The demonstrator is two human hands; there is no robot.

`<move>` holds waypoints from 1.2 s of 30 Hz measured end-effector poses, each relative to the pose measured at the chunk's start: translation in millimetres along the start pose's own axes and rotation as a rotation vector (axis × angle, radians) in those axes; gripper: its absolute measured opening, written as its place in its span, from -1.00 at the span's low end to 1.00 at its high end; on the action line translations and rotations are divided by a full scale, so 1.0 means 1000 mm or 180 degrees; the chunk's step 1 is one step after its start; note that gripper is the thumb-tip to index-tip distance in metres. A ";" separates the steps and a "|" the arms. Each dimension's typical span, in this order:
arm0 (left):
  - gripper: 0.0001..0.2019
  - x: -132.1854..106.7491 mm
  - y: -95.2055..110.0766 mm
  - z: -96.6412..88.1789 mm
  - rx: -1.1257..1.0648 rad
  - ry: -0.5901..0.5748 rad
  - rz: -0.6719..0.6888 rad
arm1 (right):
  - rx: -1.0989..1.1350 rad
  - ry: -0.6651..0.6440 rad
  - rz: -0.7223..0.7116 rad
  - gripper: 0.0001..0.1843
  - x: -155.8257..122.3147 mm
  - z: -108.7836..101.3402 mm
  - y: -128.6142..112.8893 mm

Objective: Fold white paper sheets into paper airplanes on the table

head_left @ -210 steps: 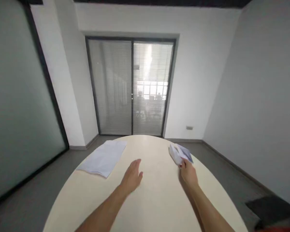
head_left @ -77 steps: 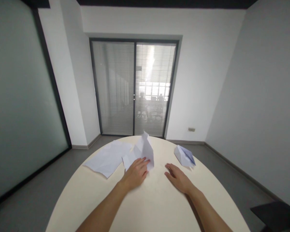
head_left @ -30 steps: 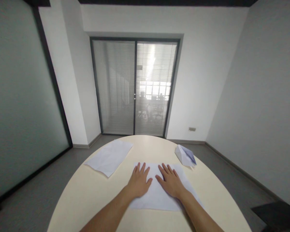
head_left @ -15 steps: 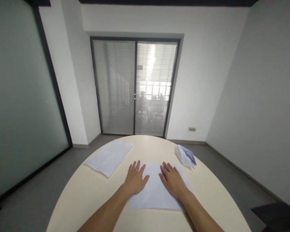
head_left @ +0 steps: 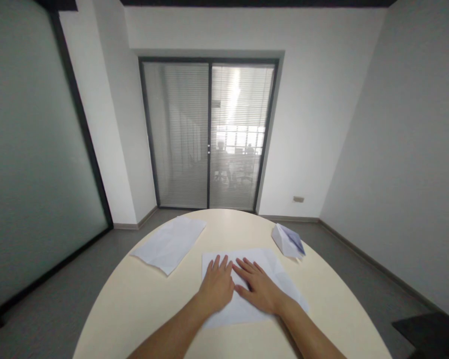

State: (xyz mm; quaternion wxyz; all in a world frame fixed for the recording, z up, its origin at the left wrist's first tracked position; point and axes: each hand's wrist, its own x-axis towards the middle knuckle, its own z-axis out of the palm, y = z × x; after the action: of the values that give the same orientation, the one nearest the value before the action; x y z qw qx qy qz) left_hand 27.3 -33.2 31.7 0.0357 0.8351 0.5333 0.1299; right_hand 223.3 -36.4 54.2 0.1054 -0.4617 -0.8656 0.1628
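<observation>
A white sheet of paper [head_left: 284,284], faintly creased, lies flat on the table in front of me. My left hand [head_left: 217,284] rests palm down on its left half, fingers stretched forward. Close beside it, my right hand [head_left: 257,285] also lies flat on the sheet, fingers spread and pointing inward to the left. The fingertips of the two hands almost meet near the middle of the paper. Both hands cover part of the sheet and hold nothing.
Another white sheet [head_left: 170,244] lies at the table's left edge. A folded paper piece [head_left: 288,242] with a bluish shaded side sits near the right edge. The round cream table [head_left: 134,309] faces a glass door [head_left: 209,134] with blinds. Something dark [head_left: 434,331] stands at lower right.
Both hands have come closer together over the sheet's middle; the left moved right and the right moved slightly left. More of the sheet's upper left corner shows. The other papers stayed put.
</observation>
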 end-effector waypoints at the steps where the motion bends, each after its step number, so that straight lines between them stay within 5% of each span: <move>1: -0.44 0.000 0.000 0.003 -0.0072 -0.0059 0.0022 | -0.0004 0.0012 -0.0013 -0.28 0.001 0.001 0.001; 16: -0.29 0.001 -0.021 0.002 -0.0072 -0.0147 -0.0539 | -0.0465 0.0470 0.1244 -0.28 0.004 0.010 0.027; 23: -0.30 0.003 -0.021 0.000 0.0075 -0.0107 -0.0634 | -0.0485 0.0467 0.1136 -0.29 0.008 0.012 0.028; 29: -0.38 -0.002 -0.015 -0.009 -0.0012 -0.0201 0.0442 | -0.0544 0.0681 0.1148 -0.38 0.008 0.012 0.029; 36: -0.40 -0.003 -0.008 0.004 0.0151 -0.0188 -0.0187 | -0.0507 0.1245 0.0995 -0.50 0.009 0.010 0.017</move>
State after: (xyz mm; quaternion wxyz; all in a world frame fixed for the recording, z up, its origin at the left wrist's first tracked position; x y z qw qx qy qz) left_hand 19.8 -32.4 25.9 0.0354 0.8232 0.5592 0.0915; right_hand 228.4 -21.7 38.5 0.2076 -0.6193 -0.7571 0.0161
